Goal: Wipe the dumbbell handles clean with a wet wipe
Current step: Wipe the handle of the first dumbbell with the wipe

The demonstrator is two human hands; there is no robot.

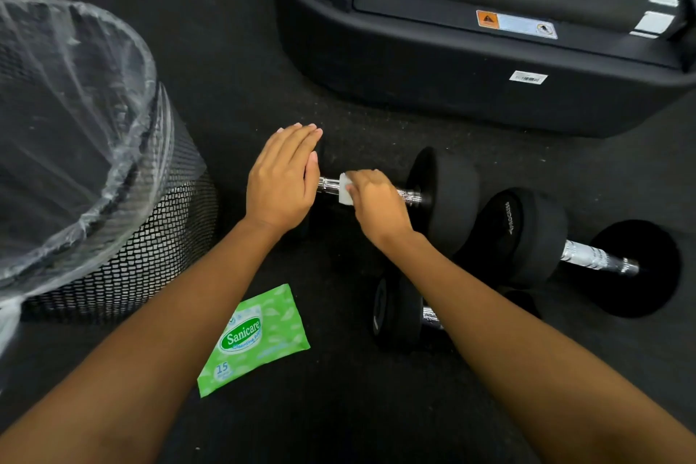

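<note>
A black dumbbell (448,196) lies on the dark floor with its chrome handle (329,185) running left to right. My right hand (376,205) is closed over the middle of that handle, pressing a white wet wipe (344,192) around it. My left hand (284,179) lies flat, fingers together, on the dumbbell's left head, which it hides. A second dumbbell (587,256) lies to the right, its chrome handle bare. A third dumbbell (395,313) sits nearer me, mostly hidden under my right forearm.
A green pack of wet wipes (256,339) lies on the floor between my forearms. A black mesh waste bin (150,237) with a clear liner stands at the left. The base of a treadmill (470,60) fills the far right.
</note>
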